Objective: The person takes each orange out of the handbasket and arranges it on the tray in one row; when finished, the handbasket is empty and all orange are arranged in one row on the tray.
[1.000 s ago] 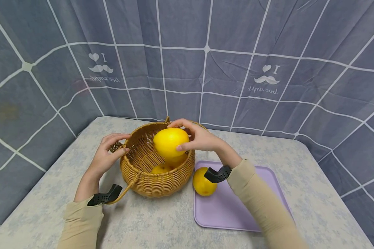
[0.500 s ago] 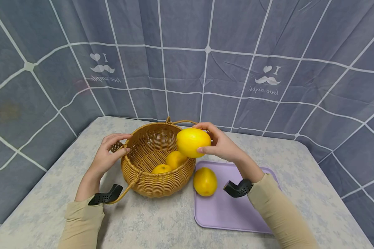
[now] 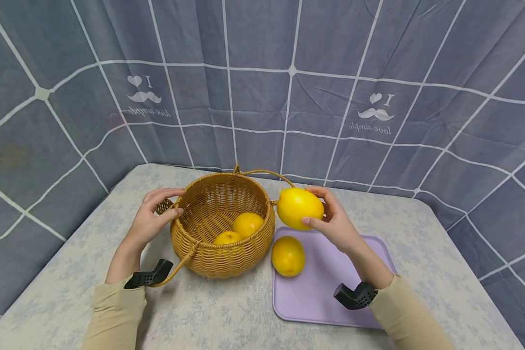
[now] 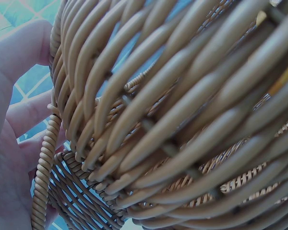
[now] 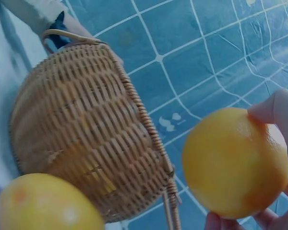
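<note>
The yellow fruit (image 3: 298, 208) has moved rightward off the rim of the basket (image 3: 222, 262), pinched in the right hand (image 3: 336, 222) near the purple tray (image 3: 323, 301). Well left of that hand, the left hand (image 3: 150, 216) grips the basket's edge, likely steadying it.

Beige sleeves (image 3: 117, 308), black wrist devices (image 3: 362, 295), small perforations

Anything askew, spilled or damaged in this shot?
Nothing spilled; the basket and the yellow fruit in the right hand show no visible damage. The backdrop looks odd, though: its lettering reads mirrored, and a brownish smudge marks its left side, possibly a stain.
</note>
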The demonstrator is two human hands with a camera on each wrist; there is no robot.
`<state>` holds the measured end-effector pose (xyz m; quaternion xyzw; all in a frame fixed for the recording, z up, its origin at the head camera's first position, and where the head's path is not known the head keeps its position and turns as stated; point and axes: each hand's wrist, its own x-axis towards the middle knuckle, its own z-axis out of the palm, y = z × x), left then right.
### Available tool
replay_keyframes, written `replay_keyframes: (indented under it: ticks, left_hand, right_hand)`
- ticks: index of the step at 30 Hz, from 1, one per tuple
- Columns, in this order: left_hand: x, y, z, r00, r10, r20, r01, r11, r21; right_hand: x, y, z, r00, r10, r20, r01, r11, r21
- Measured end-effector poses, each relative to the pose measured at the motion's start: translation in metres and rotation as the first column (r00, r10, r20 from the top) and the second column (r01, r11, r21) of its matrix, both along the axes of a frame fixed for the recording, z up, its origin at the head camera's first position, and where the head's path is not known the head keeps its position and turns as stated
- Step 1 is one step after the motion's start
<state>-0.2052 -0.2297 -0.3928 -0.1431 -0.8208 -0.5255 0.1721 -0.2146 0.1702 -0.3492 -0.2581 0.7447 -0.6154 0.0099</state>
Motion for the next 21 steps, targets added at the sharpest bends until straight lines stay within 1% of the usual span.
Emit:
replay_keyframes:
  ticks: [2,6,11,15,19,21]
  left_hand:
    - [0.0,0.0,0.0,1.0,-0.003,-0.007,0.003,1.0,-0.002]
    - [0.001,0.0,0.001,1.0,-0.005,-0.005,0.005,1.0,0.0]
    - [0.001,0.0,0.0,1.0,0.0,0.003,0.0,1.0,0.001]
    - [0.001,0.0,0.0,1.0,0.004,0.01,-0.004,1.0,0.001]
    - [0.0,0.0,0.001,1.0,0.006,0.018,-0.006,1.0,0.001]
    - [0.0,0.0,0.001,1.0,0.007,0.018,-0.007,1.0,0.0]
  right_hand:
    - [0.005,0.004,-0.005,0.999,-0.04,0.003,0.04,0.999,0.003]
    - [0.014,0.009,-0.015,0.995,-0.096,0.015,0.096,0.995,-0.019]
    - [0.02,0.015,-0.026,0.985,-0.167,0.041,0.169,0.984,-0.054]
    - [0.024,0.018,-0.034,0.968,-0.236,0.087,0.241,0.969,-0.057]
    - [0.029,0.02,-0.043,0.942,-0.306,0.138,0.316,0.947,-0.056]
    - [0.031,0.02,-0.048,0.929,-0.339,0.151,0.349,0.936,-0.044]
